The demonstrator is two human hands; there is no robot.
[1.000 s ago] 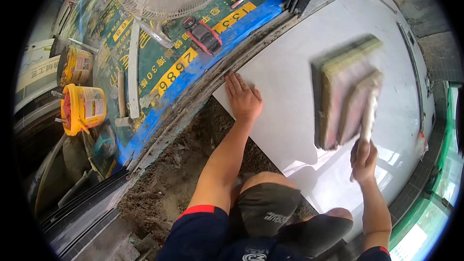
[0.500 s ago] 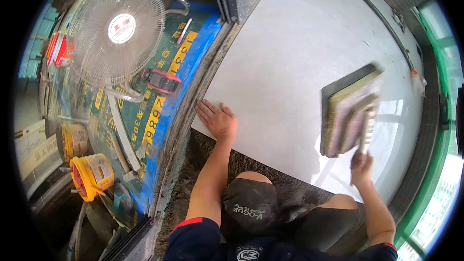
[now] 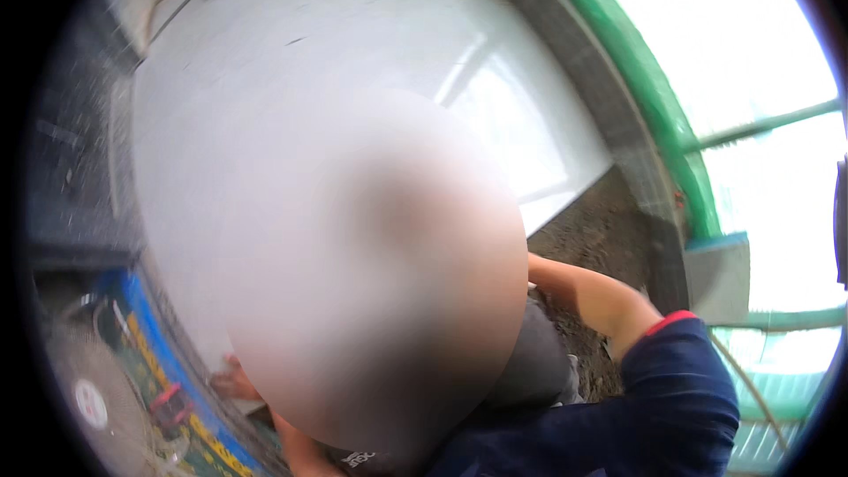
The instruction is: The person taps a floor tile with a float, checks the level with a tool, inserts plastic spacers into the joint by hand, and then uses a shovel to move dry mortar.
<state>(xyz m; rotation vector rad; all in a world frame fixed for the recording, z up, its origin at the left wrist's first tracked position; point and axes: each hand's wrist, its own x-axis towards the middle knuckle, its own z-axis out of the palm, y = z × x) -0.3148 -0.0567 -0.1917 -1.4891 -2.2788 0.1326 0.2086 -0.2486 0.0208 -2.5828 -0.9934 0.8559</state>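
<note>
A large glossy white tile (image 3: 309,79) fills the upper middle of the view. A big out-of-focus pinkish-grey shape (image 3: 380,283) covers the centre and hides what lies behind it. My left hand (image 3: 231,382) shows only as a few fingers resting on the tile's lower left edge, next to the shape. My right forearm (image 3: 587,296) reaches in from the blue sleeve (image 3: 680,380) toward the tile's near edge. The right hand itself is hidden behind the blurred shape, so anything it holds cannot be seen.
Dark rough mortar bed (image 3: 601,221) lies bare beside the tile on the right. Beyond it run a grey kerb and a green railing (image 3: 654,97). A blue printed mat (image 3: 168,371) with a fan (image 3: 88,402) and small tools lies at the lower left.
The view has swung sharply to the right and the picture is motion-blurred. The block-shaped tool raised in my right hand earlier is no longer distinguishable. My left hand stays at the tile's edge.
</note>
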